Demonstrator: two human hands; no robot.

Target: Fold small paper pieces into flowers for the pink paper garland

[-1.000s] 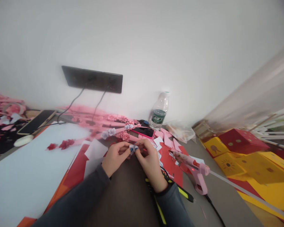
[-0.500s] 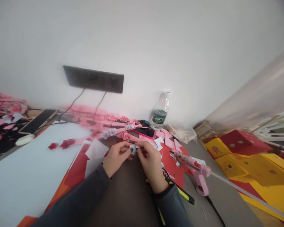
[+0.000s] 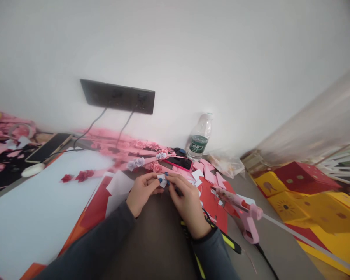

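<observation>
Between my two hands is a small white piece of paper, held up above the grey table. My left hand pinches its left side between thumb and fingers. From the right, my right hand grips the piece at its edge with the fingertips, its thumb below. Just beyond lie pink paper strips with white paper flowers and pink paper flowers. To the right of my right hand a pink hot glue gun rests on its side, a small red light showing on it.
Behind my hands are a pink-edged phone and a water bottle. Red paper and pink scraps lie at the right. A large white sheet covers the left. Yellow and red boxes stand far right.
The white piece has turned to show a flatter face, and my right fingers have moved up onto its upper edge. The view has shifted slightly.
</observation>
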